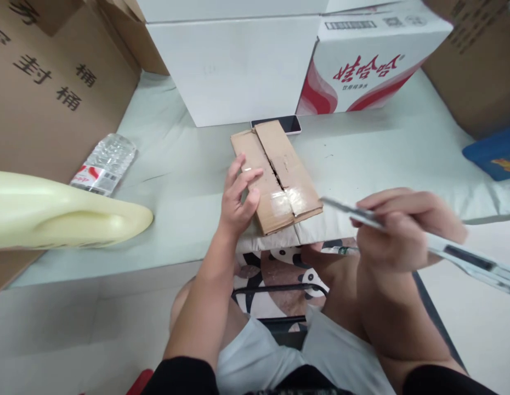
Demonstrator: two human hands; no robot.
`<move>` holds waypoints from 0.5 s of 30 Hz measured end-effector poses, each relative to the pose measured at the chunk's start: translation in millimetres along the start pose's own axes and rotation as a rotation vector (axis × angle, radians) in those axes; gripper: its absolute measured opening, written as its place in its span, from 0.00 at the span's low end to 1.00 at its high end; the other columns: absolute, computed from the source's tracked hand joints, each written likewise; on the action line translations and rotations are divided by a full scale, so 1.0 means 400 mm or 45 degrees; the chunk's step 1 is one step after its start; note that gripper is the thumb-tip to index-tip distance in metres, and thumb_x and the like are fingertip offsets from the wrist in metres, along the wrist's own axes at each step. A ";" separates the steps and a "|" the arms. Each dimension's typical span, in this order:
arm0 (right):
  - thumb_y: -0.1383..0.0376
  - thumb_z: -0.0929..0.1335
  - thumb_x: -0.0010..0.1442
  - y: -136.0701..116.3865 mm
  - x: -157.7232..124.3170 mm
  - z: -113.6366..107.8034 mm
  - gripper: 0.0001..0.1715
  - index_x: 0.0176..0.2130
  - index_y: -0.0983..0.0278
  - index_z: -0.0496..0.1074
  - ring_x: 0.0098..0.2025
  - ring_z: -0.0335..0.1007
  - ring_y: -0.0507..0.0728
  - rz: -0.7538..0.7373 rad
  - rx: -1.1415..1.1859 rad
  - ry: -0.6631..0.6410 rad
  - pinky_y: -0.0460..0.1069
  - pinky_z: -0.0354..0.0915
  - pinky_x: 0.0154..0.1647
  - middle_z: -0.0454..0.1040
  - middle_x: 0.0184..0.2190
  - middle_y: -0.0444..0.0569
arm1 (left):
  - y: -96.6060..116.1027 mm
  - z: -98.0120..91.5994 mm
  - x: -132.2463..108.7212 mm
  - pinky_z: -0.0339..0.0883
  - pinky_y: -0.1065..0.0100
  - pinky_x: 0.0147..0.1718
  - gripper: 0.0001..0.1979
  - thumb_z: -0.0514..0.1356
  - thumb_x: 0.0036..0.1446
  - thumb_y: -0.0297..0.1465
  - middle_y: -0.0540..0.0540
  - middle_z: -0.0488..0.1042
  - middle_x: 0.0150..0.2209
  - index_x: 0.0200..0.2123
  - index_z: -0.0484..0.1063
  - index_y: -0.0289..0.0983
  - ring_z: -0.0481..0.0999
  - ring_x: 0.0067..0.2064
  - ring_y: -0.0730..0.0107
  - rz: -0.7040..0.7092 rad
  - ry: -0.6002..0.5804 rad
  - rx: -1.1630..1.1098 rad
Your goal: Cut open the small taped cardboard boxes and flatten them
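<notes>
Brown carton [287, 169] on pale cloth [189, 181]

Carton was flat, ragged dark slit [273, 170] along the middle, shiny tape [294, 201] at near end; lay nearside of phone [288, 124]. Left hand [238, 200] had its grip spread over the left side; right hand [397, 227] grip held cutter [448, 249], tip by near right corner.

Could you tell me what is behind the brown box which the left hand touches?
Directly behind the brown box lies a phone, then a white carton. The phone's near side is partly covered by the box; that part cannot be seen.
</notes>
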State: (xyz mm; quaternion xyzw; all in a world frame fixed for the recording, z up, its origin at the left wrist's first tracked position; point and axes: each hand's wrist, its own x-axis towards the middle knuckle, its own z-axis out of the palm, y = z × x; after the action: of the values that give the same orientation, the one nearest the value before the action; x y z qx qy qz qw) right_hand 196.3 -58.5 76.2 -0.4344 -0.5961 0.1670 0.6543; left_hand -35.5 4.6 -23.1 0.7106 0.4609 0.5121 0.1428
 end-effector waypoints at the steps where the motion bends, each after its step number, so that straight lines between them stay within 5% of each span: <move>1: 0.68 0.66 0.63 0.028 0.003 -0.003 0.09 0.30 0.61 0.70 0.21 0.70 0.50 0.019 -0.017 0.151 0.47 0.62 0.19 0.79 0.32 0.44 | -0.003 -0.007 0.000 0.58 0.44 0.71 0.25 0.49 0.70 0.50 0.37 0.62 0.72 0.56 0.76 0.42 0.61 0.74 0.50 -0.028 -0.018 -0.027; 3: 0.64 0.68 0.65 0.106 0.007 -0.008 0.06 0.34 0.60 0.71 0.26 0.75 0.52 0.068 -0.207 0.206 0.48 0.67 0.23 0.80 0.38 0.46 | -0.014 -0.023 0.001 0.55 0.43 0.72 0.25 0.51 0.69 0.52 0.39 0.60 0.73 0.56 0.76 0.43 0.58 0.75 0.49 -0.095 -0.041 -0.087; 6: 0.64 0.70 0.61 0.252 0.002 -0.016 0.02 0.36 0.60 0.73 0.46 0.81 0.62 0.073 -0.550 -0.163 0.59 0.77 0.48 0.81 0.43 0.52 | -0.048 -0.049 -0.001 0.56 0.46 0.72 0.24 0.53 0.68 0.52 0.42 0.55 0.76 0.56 0.75 0.44 0.55 0.77 0.49 -0.213 0.010 -0.191; 9: 0.72 0.66 0.58 0.365 -0.016 -0.020 0.20 0.49 0.61 0.77 0.62 0.74 0.67 0.216 -0.680 -0.517 0.66 0.72 0.60 0.75 0.60 0.58 | -0.100 -0.071 -0.006 0.57 0.50 0.72 0.21 0.57 0.66 0.48 0.45 0.53 0.77 0.56 0.74 0.46 0.52 0.78 0.52 -0.374 0.130 -0.277; 12: 0.77 0.63 0.54 0.404 -0.033 -0.009 0.37 0.60 0.61 0.74 0.71 0.63 0.69 0.302 -0.705 -0.691 0.68 0.65 0.69 0.64 0.70 0.57 | -0.148 -0.084 -0.014 0.67 0.46 0.66 0.19 0.60 0.61 0.43 0.44 0.59 0.74 0.54 0.74 0.47 0.61 0.74 0.47 -0.658 0.214 -0.312; 15: 0.74 0.64 0.54 0.393 -0.038 0.018 0.34 0.58 0.64 0.76 0.74 0.55 0.75 0.223 -0.706 -0.845 0.75 0.55 0.72 0.69 0.67 0.58 | -0.174 -0.083 -0.019 0.62 0.41 0.68 0.19 0.61 0.61 0.45 0.40 0.68 0.68 0.51 0.77 0.43 0.64 0.72 0.44 -0.654 0.129 -0.126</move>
State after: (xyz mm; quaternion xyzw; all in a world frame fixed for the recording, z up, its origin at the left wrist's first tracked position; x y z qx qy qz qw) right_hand 233.3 22.0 -54.9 -0.5652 -0.7571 0.1862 0.2695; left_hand -100.0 26.8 -59.9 0.5360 0.6072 0.5158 0.2794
